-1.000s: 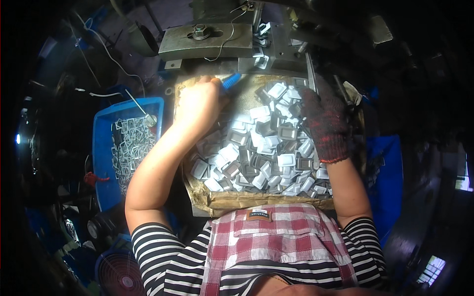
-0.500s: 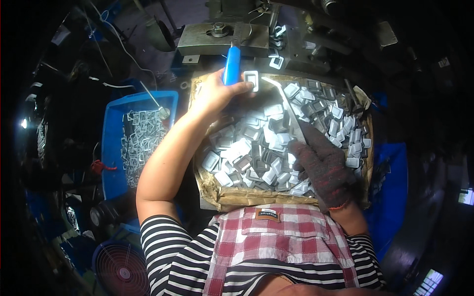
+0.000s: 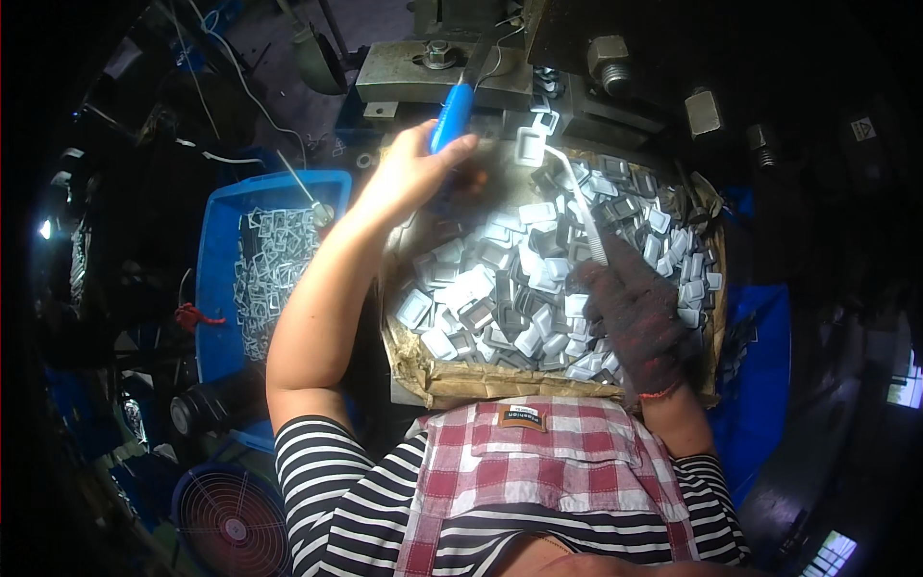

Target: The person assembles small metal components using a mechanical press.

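A round caged fan [image 3: 234,529] stands at the lower left, and above it a blue plastic bin [image 3: 213,288] holds a heap of thin rectangular metal frames [image 3: 274,264]. The bare left hand [image 3: 409,173] is raised over the left edge of a paper-lined tray [image 3: 519,386], its fingers closed around a blue-handled tool [image 3: 452,117] that points up toward a steel clamp block [image 3: 404,62] with a hex bolt [image 3: 439,55] on top. Shallow rectangular dished pieces [image 3: 500,313], pale and dark grey, lie heaped across the tray. Beyond the heap, right of the blue handle and apart from the left hand, one pale dished piece [image 3: 530,146] is at the bent tip of metal tweezers [image 3: 584,207]; whether the tips pinch it, I cannot tell. The right hand [image 3: 630,313], in a dark knitted glove, grips the tweezers' ridged shank above the tray's right side. Farther right sits another blue container [image 3: 760,375].
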A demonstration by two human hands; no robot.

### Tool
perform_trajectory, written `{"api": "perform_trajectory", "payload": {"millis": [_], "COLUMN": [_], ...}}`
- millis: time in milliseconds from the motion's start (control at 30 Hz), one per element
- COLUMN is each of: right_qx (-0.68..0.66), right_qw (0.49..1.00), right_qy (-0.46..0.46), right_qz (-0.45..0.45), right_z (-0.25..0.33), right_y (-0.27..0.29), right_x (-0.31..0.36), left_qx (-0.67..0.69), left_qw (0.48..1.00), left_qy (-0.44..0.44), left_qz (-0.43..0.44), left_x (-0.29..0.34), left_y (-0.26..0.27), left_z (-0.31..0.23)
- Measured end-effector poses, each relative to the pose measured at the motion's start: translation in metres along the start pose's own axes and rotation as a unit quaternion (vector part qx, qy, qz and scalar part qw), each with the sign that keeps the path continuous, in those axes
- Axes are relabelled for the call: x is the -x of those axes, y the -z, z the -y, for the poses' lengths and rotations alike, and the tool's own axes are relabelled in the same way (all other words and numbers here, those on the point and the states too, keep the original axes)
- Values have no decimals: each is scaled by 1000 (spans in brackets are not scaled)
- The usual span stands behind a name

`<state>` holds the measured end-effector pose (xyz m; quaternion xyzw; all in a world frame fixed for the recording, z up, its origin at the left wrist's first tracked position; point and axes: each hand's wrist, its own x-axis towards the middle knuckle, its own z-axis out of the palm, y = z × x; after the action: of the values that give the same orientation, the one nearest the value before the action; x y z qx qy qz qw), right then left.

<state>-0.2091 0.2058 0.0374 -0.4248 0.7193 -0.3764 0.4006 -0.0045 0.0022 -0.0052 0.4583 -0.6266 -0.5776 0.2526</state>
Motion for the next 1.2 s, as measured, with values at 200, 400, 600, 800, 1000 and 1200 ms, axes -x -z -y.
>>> {"api": "perform_trajectory", "payload": {"millis": [200,400,600,800,1000,1200], "right_qx": [29,20,40,28,55,141], "right_qw": [999,995,989,987,987,957], "right_qy": [10,-41,22,76,73,170], "right_qz": [-17,-90,-139,-141,-131,-187], "right_z": [-2,4,18,21,6,-26], "right_y": [17,41,52,46,39,49], "right_x": [-5,-6,-14,-44,-84,-92], "left_qx": [-287,-506,-584,-466,-415,-451], "left_qw": [957,854,787,861,902,884], "left_qy": [-36,-121,-195,-177,-93,-88], "left_qz": [11,-12,29,-98,71,84], "left_x": [1,-26,-76,-59,0,17], "left_y": [7,-13,-36,-38,-11,-19], "left_z": [-15,-63,-89,-72,-30,-13]}}
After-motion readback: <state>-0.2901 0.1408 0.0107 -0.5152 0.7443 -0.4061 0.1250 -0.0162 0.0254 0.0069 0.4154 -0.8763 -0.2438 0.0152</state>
